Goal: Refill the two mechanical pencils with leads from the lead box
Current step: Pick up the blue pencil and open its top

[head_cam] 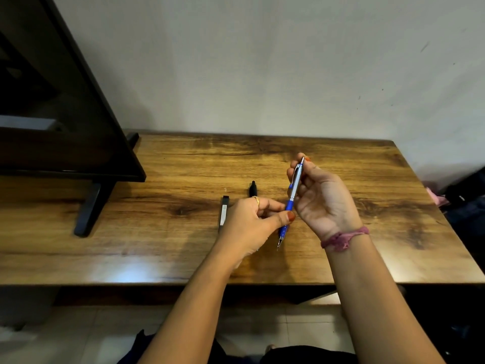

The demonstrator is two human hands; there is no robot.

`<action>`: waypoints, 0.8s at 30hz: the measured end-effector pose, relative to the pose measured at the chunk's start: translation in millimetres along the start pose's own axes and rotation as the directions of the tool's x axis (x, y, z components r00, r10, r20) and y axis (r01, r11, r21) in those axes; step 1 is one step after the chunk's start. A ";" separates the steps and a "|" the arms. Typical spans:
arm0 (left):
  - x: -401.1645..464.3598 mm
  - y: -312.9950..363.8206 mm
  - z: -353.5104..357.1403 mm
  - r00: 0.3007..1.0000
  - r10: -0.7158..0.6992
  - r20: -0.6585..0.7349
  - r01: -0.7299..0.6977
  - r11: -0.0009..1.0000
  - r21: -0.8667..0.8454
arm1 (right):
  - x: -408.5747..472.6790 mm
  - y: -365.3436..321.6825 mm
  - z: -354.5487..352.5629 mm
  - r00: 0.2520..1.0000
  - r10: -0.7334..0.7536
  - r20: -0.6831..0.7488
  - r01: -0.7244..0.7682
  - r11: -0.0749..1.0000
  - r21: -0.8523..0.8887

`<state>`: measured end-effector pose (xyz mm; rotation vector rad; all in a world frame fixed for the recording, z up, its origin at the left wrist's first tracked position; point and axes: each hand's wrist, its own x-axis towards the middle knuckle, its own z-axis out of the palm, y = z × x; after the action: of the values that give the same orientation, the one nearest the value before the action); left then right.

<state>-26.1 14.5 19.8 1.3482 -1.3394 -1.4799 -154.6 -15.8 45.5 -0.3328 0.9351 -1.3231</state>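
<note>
Blue-gripped pencil (291,199) pinched by left hand (252,224) at its grip and right hand (321,195) at twelve o'clock end; a careless tug could flick its cap off the table (131,245).

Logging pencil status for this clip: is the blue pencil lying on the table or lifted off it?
Lifted. The blue pencil is steeply tilted, tip down, held by the right hand and pinched by the left hand above the table.

Glossy wood-grain table (341,179); pencil (295,187) of silvery metal, blue plastic.
</note>
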 end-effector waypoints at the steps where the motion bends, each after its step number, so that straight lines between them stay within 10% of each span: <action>1: -0.3 0.4 0.2 1.000 -0.001 0.005 0.001 1.000 -0.004 | 0.3 -0.4 -0.8 1.000 0.022 0.005 -0.022 1.000 0.016; 10: -2.9 0.6 -0.5 1.000 -0.006 0.023 0.007 1.000 -0.023 | 1.2 -3.3 -2.9 0.988 0.132 0.087 -0.138 0.988 0.073; 24: -1.0 -4.8 4.8 0.998 0.036 -0.049 -0.034 0.998 0.048 | -1.8 8.0 5.2 0.992 -0.126 0.007 0.126 0.990 -0.059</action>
<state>-29.9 17.6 15.0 1.3755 -1.3665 -1.3906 -145.3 -13.5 43.8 -0.4456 0.9645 -1.4116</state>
